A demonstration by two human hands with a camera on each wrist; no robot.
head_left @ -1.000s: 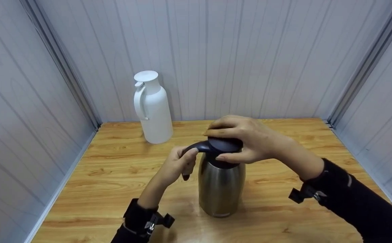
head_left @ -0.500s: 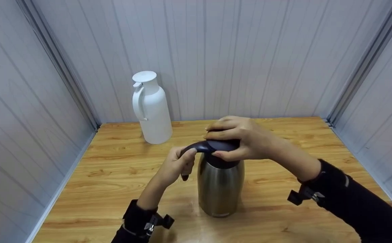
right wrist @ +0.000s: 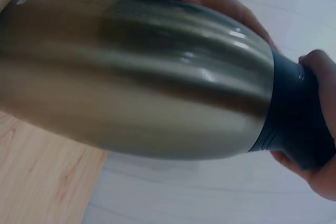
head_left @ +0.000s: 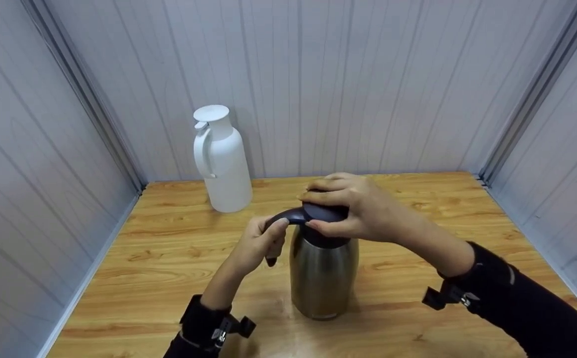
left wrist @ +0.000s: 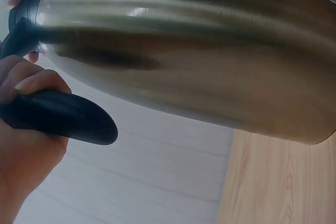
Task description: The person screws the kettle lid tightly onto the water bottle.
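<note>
So the steel thermos jug (head_left: 323,276) is standing upright mid-table (head_left: 169,248), and the left hand (head_left: 261,243) is wrapped around its dark handle (head_left: 288,217), looks like that's to keep the body from spinning or tipping. The right hand (head_left: 353,214) is clamped over the dark lid (head_left: 324,212) from above, fingers curled round the rim. A white jug (head_left: 221,159) sits well apart by the back wall, untouched.

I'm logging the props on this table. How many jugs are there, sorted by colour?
Steel jug with dark lid: 1
White jug: 1
Total: 2
</note>
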